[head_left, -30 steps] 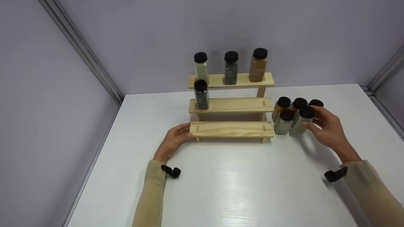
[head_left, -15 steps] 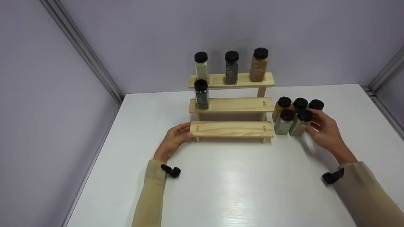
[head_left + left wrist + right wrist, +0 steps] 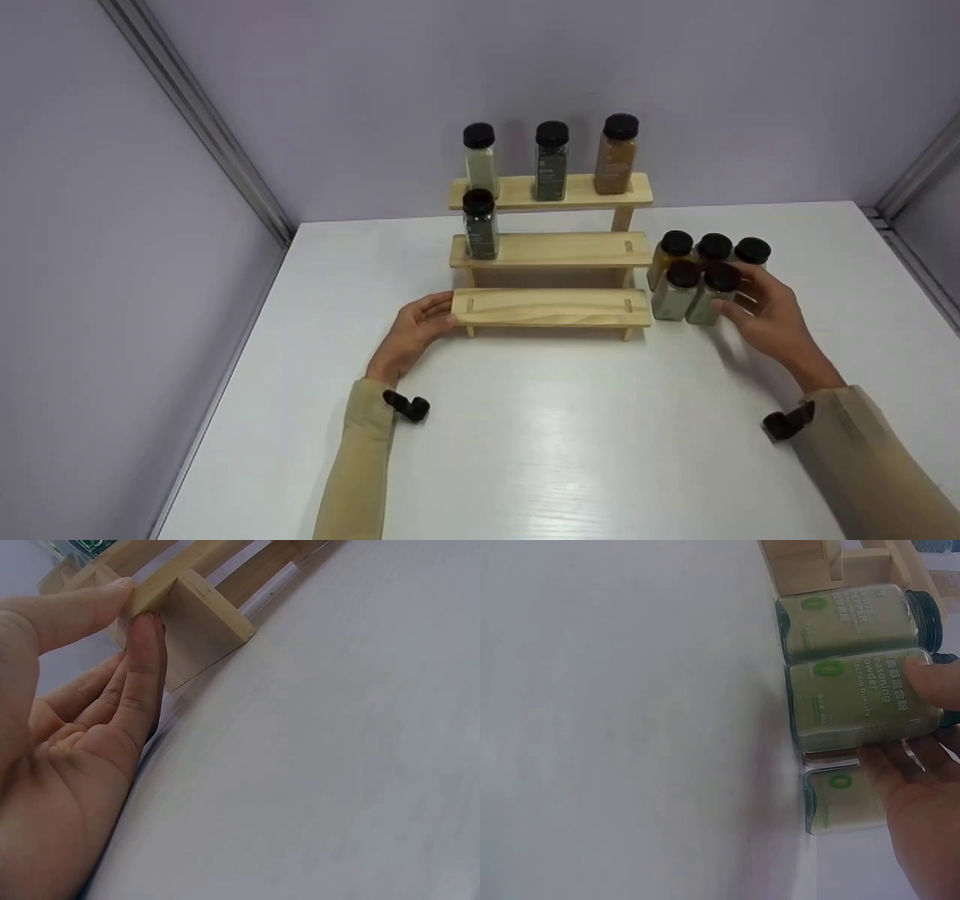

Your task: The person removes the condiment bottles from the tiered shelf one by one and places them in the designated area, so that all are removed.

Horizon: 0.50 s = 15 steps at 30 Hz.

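A three-tier wooden spice rack stands at the centre of the table. My left hand pinches the left end of its lowest shelf; the left wrist view shows the thumb above the board and a finger beneath. To the right of the rack, my right hand holds a spice jar with a black lid and pale powder, thumb and fingers on its sides. Its label reads seasoning powder. It stands upright close beside a white pepper jar.
Behind the held jar stand three more black-lidded jars, one with yellow contents. Three jars, including an orange-brown one, line the top shelf. A dark jar occupies the middle shelf's left end. Pale walls bound the back and sides.
My right hand has shifted left with the spice jar, which now stands upright closer to the white pepper jar. My left hand has stayed on the rack.
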Available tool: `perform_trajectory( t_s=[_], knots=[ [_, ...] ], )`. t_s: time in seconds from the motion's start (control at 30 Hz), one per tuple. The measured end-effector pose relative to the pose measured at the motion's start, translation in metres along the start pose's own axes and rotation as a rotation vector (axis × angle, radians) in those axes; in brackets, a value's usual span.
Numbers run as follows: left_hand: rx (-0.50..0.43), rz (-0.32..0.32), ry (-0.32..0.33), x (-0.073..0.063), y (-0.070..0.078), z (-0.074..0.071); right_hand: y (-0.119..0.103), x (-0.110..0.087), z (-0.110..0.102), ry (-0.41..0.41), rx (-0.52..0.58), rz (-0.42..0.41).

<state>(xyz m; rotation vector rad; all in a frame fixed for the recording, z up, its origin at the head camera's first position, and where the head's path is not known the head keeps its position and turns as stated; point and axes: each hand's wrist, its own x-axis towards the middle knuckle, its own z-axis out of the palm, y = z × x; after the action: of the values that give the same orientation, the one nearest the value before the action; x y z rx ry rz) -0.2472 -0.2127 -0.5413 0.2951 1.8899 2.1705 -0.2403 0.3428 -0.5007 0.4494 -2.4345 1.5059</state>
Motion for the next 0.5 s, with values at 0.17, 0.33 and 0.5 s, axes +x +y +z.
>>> perform_trajectory(
  t_s=[0.17,0.33,0.5],
  knots=[
    [0.021,0.004,0.003,0.0001,0.0004,-0.0005,0.0011,0.002,-0.0008,0.002,0.017,-0.01],
    [0.023,0.004,0.002,0.0013,-0.0003,-0.0005,0.0014,0.0022,-0.0024,-0.01,0.027,-0.016],
    [0.024,0.001,-0.003,0.0006,-0.0005,-0.0008,-0.0073,0.0037,-0.0038,-0.011,0.072,-0.057]
  ],
)
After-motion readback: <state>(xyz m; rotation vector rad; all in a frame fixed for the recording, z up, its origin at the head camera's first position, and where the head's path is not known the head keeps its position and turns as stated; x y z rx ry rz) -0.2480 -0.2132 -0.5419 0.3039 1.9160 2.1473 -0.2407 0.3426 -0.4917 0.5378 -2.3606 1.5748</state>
